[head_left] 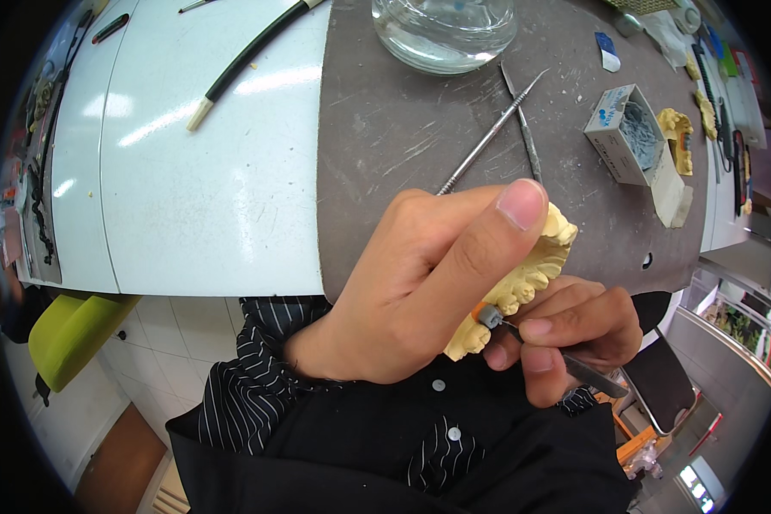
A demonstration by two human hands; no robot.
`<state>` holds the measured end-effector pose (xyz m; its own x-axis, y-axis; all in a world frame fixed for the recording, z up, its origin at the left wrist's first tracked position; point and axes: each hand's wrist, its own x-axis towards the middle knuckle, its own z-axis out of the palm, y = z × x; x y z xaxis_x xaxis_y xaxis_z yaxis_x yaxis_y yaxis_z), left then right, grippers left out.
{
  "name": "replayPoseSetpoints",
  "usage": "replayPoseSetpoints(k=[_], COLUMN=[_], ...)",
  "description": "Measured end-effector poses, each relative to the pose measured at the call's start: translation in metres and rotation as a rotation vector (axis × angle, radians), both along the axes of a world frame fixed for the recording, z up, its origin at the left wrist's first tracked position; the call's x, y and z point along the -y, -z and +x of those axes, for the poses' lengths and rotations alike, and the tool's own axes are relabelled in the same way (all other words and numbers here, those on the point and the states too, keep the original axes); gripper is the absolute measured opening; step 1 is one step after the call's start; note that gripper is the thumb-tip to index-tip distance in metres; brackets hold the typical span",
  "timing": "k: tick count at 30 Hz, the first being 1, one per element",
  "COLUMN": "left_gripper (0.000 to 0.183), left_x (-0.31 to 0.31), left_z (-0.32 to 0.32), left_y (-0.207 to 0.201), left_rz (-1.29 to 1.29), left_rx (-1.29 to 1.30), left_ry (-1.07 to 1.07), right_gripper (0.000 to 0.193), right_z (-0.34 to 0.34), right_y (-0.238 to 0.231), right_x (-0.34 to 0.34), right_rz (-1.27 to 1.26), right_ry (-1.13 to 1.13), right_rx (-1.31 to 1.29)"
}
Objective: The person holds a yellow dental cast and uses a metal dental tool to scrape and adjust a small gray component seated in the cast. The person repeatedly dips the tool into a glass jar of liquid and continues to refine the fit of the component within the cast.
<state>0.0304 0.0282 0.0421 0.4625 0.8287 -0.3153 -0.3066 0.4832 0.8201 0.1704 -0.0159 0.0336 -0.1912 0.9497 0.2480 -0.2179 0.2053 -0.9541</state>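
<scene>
My left hand (411, 283) is closed around a yellow plaster dental model (529, 278), the thumb pressed along its side and the row of teeth turned to the right. One tooth on the model, a small grey one (490, 316), stands out, with an orange patch beside it. My right hand (582, 330) pinches a thin metal wax carver (595, 377). Its fine tip reaches the grey tooth, and its flat blade end sticks out below the fingers. Part of the model is hidden behind my left hand.
Two metal carving tools (493, 133) lie crossed on the grey mat (385, 128), near a glass vessel of clear liquid (445, 34). An open box of grey-blue wax (634, 137) and another plaster model (678, 141) are at right. A black rod (253, 56) rests on the white table (206, 206).
</scene>
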Motion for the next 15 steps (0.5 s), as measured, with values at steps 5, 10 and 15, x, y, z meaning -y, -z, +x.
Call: replayPoseSetpoints(k=[5,10,15], left_gripper=[0.065,0.065,0.066], left_x=[0.0012,-0.0001,0.0005], left_z=[0.0007,-0.0005,-0.0007], left_y=[0.0006,-0.0002,-0.0025], left_rz=[0.013,0.001,-0.017], left_rx=[-0.015,-0.025,-0.014], left_ry=[-0.011,0.001,0.0], right_gripper=[0.026,0.025,0.024], right_z=[-0.0003,-0.0005,0.0005], right_y=[0.001,0.0026,0.0004], right_x=[-0.0003,0.0004,0.0012], right_rz=[0.055,-0.038,-0.013], right_ry=[-0.005,0.006,0.007], right_rx=[0.027,-0.073,-0.028])
